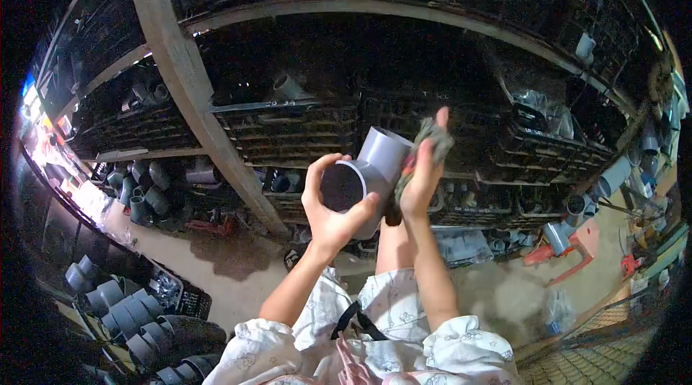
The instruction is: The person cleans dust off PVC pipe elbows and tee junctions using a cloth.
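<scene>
A grey plastic pipe tee (pixel 382 154) is held up in front of my body, one round opening facing me and another pointing up. My left hand (pixel 330 215) grips it around the near opening, with the thumb along the rim. In my right hand (pixel 424 179) is a crumpled grey-green rag (pixel 432 141), with a small patch of pink and orange. The rag lies against or right beside the tee's right side; whether it touches is hard to tell. The fingers of my right hand are partly hidden behind the rag.
Dark plastic crates (pixel 288 133) fill the shelves ahead, behind a wooden post (pixel 180 75). Several grey pipe fittings (pixel 130 313) are piled at the lower left. A red object (pixel 569 251) lies on the floor at right, near more grey fittings (pixel 556 237).
</scene>
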Tool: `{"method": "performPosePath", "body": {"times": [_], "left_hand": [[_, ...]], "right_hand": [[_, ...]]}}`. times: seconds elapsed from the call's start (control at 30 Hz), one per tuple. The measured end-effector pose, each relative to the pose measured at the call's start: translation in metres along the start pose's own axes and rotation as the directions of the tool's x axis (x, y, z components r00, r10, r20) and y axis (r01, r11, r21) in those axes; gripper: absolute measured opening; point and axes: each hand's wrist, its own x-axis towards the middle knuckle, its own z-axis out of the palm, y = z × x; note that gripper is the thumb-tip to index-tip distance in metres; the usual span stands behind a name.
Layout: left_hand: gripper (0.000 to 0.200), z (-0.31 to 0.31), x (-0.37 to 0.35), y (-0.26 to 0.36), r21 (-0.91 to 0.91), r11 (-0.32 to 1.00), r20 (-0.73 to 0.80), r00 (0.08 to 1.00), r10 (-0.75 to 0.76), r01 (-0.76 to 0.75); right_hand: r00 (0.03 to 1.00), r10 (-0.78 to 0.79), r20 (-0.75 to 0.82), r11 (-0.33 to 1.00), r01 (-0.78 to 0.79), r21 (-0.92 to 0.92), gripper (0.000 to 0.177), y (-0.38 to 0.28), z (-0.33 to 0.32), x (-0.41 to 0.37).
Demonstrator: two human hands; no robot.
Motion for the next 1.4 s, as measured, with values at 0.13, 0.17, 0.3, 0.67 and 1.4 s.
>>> {"method": "performPosePath", "body": {"times": [0.13, 0.17, 0.3, 0.67, 1.4], "left_hand": [[0.05, 0.004, 0.017, -0.006, -0.139, 0.985, -0.183, 0.974, -0.131, 0.107], [0.049, 0.003, 0.022, -0.006, -0.102, 0.983, -0.184, 0.968, -0.171, 0.154], [0.059, -0.004, 0.009, -0.011, -0.082, 0.995, -0.055, 0.997, -0.056, 0.051], [0.058, -0.022, 0.024, 0.007, -0.512, 0.816, -0.006, 0.949, -0.316, 0.269], [0.043, -0.022, 0.02, -0.013, -0.316, 0.946, -0.268, 0.95, -0.157, 0.067]], "right_hand": [[0.984, -0.086, 0.154, 0.936, 0.132, -0.326, 0.049, 0.011, 0.017, -0.047], [0.947, -0.143, 0.287, 0.838, 0.27, -0.475, 0.05, 0.013, 0.018, -0.063], [0.981, -0.168, 0.093, 0.966, 0.182, -0.181, 0.052, -0.001, 0.028, -0.043], [0.843, 0.488, 0.228, 0.843, -0.523, 0.128, 0.051, 0.002, -0.001, -0.04], [0.765, 0.628, 0.142, 0.769, -0.638, 0.036, 0.051, -0.041, 0.021, -0.043]]}}
